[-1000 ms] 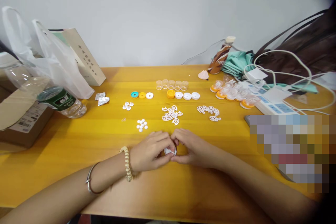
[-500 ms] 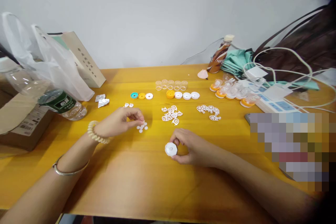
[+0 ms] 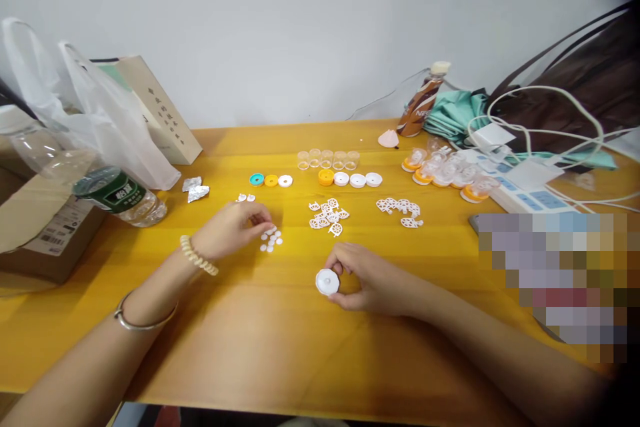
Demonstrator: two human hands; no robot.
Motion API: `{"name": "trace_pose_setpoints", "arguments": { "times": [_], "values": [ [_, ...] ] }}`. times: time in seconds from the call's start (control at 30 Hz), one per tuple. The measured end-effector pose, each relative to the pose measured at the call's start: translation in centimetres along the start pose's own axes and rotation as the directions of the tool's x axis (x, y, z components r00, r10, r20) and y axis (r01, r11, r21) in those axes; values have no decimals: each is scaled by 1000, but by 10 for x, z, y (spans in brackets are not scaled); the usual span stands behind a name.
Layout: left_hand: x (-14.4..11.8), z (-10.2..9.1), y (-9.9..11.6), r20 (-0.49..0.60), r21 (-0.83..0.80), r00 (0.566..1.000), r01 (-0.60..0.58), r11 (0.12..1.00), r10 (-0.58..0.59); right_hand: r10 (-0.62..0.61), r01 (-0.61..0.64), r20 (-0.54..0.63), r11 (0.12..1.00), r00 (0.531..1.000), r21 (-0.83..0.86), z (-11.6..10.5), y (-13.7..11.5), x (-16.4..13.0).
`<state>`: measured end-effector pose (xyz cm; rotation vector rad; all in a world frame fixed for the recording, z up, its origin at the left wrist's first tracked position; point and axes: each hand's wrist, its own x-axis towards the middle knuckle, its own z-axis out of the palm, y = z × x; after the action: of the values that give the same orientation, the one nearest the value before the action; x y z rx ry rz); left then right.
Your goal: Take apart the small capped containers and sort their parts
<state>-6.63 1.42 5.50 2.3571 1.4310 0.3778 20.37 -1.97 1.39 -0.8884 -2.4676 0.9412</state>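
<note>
My right hand [image 3: 367, 280] holds a round white plastic base [image 3: 327, 281] by its edge between thumb and fingers, just above the table. A small raised centre shows on its face. My left hand [image 3: 236, 230] is closed in a pinch at the edge of a cluster of tiny white discs [image 3: 271, 248]; whether a disc is between its fingertips is hidden. Two small white pieces [image 3: 246, 198] lie just beyond that hand. Farther off are a pile of white spoked plastic pieces [image 3: 329, 215] and a second group of flat white cut-out pieces [image 3: 400, 205].
Behind stand clear cups [image 3: 327, 160], a teal ring [image 3: 257, 179] and white rings [image 3: 357, 180]. Orange-based clear domes [image 3: 473, 191] and a power strip [image 3: 525, 190] lie right. A water bottle [image 3: 120, 197], cardboard box [image 3: 50, 240] and foil scraps [image 3: 198, 193] are left.
My left hand has shifted slightly at the discs, and more of them show below its fingertips. My right hand keeps the white base in nearly the same place. The view has tilted slightly.
</note>
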Motion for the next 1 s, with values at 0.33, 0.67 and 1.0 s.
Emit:
{"name": "trace_pose_setpoints", "arguments": {
  "times": [0.33,0.67,1.0],
  "values": [
    [-14,61,59,-45,455,676,-641,618,735,-63,62,-47,998,997,-14,5,6,1],
    [-13,64,57,-16,549,544,-696,462,839,-103,104,-68,995,992,6,8,11,1],
    [-16,68,62,-20,572,545,-681,457,838,-86,89,-77,996,993,32,7,9,1]
  ]
}}
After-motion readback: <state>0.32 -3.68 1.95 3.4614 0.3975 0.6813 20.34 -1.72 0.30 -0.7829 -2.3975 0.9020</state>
